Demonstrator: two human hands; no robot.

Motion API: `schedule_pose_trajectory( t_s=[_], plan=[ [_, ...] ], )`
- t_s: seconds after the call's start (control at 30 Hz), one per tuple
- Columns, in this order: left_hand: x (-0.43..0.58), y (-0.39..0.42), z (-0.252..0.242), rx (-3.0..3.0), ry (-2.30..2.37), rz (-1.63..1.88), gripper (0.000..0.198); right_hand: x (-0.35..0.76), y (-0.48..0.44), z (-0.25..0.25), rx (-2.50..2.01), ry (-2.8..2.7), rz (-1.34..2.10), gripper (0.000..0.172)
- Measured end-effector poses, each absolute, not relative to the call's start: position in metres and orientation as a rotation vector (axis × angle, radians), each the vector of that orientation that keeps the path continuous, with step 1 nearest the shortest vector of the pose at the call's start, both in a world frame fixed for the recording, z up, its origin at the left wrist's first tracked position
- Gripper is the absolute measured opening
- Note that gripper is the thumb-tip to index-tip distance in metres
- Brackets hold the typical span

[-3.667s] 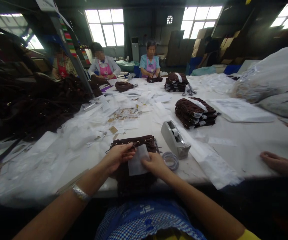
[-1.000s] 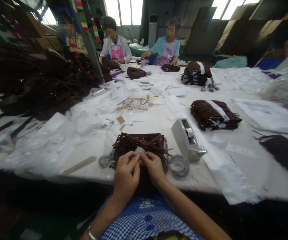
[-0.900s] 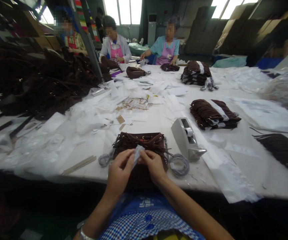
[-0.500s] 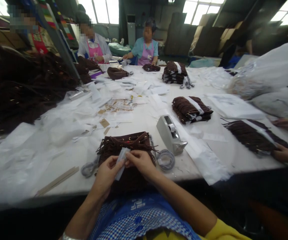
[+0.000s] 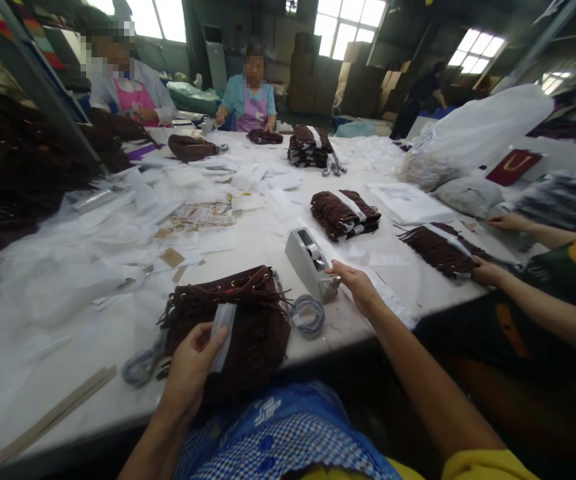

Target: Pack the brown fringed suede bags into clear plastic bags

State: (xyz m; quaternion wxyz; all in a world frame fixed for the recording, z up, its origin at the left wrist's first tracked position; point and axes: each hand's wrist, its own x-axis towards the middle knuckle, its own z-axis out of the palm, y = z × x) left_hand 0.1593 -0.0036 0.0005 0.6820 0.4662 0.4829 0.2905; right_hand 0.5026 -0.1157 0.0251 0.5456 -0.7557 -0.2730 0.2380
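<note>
A folded strip of clear plastic (image 5: 223,333) is pinched between the thumb and fingers of my left hand (image 5: 195,360). Under it lies a dark brown fringed bag (image 5: 255,333) with gold eyelets and a drawstring, close to the table edge. My right hand (image 5: 361,287) reaches to the front end of a grey tape dispenser (image 5: 301,263), its thumb and fingertips closed at the tape end by the cutter; the tape itself hardly shows. One coiled grey cord (image 5: 308,315) sits right of the bag, another coiled cord (image 5: 138,367) left of it.
Plastic sheets (image 5: 63,287) and paper tags (image 5: 201,215) cover the left side. Banded brown bundles (image 5: 345,213) stand beyond the dispenser. At right, a co-worker's hands (image 5: 488,270) touch a fringed bundle (image 5: 433,250). Two people (image 5: 251,100) work across the table (image 5: 248,243).
My right hand has left the plastic strip and moved right to the tape dispenser. My left hand keeps the strip over the bag. The view has turned to the right.
</note>
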Motion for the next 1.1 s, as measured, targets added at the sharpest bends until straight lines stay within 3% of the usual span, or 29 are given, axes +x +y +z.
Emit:
schedule_pose_trajectory(
  t_s=[0.23, 0.43, 0.73, 0.9, 1.1],
  plan=[
    [0.156, -0.004, 0.0, 1.056, 1.063, 0.626, 0.044, 0.482, -0.131, 0.05, -1.533, -0.47, 0.544, 0.026],
    [0.155, -0.002, -0.006, 1.074, 1.053, 0.615, 0.045, 0.467, -0.16, 0.034, -1.604, -0.277, 0.714, 0.038],
    [0.157, -0.002, -0.003, 1.024, 1.018, 0.666, 0.049, 0.463, -0.152, 0.002, -1.627, -0.23, 0.515, 0.044],
    [0.158, -0.002, -0.008, 1.014, 1.013, 0.683, 0.046, 0.418, -0.147, 0.02, -1.589, -0.524, 0.613, 0.034],
    [0.159, -0.004, -0.006, 1.056, 0.976, 0.756, 0.042, 0.338, -0.102, 0.044, -1.469, -0.855, 0.967, 0.029]
  ],
)
